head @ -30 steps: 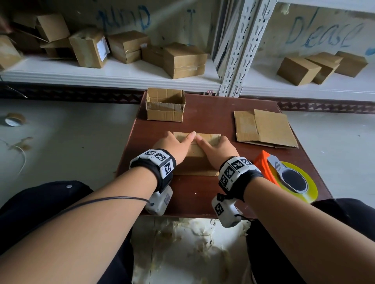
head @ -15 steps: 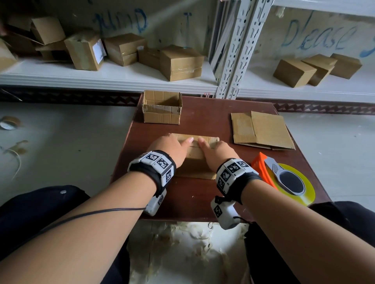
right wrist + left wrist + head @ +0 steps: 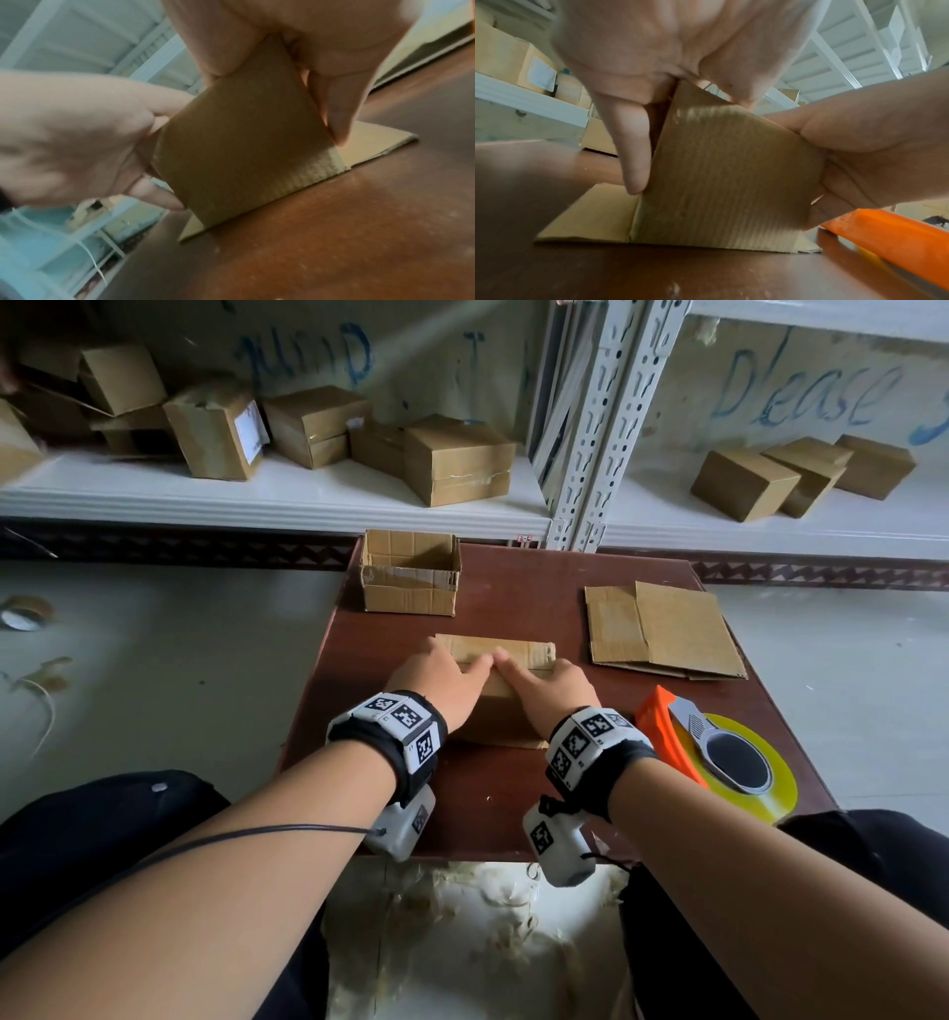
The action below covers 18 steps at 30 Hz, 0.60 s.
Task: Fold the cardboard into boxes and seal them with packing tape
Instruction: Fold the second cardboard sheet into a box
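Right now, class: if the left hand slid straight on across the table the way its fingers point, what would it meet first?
The left hand grips the cardboard, pointing ahead and slightly right. Straight on, bare table follows, then probably the shelf edge; depth is unclear.

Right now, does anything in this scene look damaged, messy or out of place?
Yes. The open box at the table's far left has a torn, ragged front rim. A tape roll lies on the floor to the left, and pale scraps litter the floor below the table's near edge.
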{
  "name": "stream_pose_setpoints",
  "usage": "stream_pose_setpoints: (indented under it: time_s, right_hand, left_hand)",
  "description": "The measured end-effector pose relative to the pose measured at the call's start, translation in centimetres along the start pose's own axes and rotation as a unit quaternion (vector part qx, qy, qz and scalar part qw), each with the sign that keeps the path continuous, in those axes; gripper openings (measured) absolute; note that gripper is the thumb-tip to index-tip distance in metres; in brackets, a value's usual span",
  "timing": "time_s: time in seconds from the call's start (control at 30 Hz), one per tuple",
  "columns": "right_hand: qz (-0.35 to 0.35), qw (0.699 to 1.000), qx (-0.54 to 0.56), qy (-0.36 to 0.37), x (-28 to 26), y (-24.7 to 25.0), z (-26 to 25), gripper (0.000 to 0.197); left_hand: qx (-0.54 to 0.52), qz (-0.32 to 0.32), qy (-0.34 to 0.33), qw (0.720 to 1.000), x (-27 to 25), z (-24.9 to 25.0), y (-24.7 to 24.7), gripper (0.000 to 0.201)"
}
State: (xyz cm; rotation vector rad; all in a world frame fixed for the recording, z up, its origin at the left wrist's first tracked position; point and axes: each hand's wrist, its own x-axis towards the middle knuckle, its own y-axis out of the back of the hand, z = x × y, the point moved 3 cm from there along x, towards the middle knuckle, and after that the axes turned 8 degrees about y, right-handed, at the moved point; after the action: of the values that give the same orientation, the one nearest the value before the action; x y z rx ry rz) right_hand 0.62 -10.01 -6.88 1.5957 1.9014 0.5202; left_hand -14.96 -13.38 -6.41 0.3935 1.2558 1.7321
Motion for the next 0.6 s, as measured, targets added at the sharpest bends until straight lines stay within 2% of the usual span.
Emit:
stream_pose_setpoints:
  time_s: [0.07, 0.17, 0.33, 0.47, 0.6]
  right_hand:
    - [0.011, 1.0, 0.019, -0.002, 0.6, 0.2, 0.3, 0.073]
    - [0.042, 0.998, 0.044, -0.011, 0.8, 0.4, 0.6, 0.063]
    - [0.08, 0.995, 0.052, -0.021, 0.0, 0.3, 0.2, 0.055]
    - [0.062, 0.997, 0.027, -0.03, -0.3, -0.5, -0.7, 0.045]
    - [0.021, 0.999, -0.014, -0.029, -0.7, -0.8, -1.4, 0.056]
  left_hand:
    - [-0.011, -0.013, -0.002, 1.0, 0.2, -0.1, 0.1, 0.091]
    - [-0.059, 0.005, 0.0, 0.998, 0.9, -0.4, 0.5, 0.062]
    - [-0.089, 0.042, -0.023, 0.995, 1.2, -0.2, 0.9, 0.042]
    - [-0.104, 0.044, -0.02, 0.993, 1.0, 0.0, 1.3, 0.034]
    - [-0.087, 0.024, -0.002, 0.996, 0.8, 0.8, 1.7, 0.035]
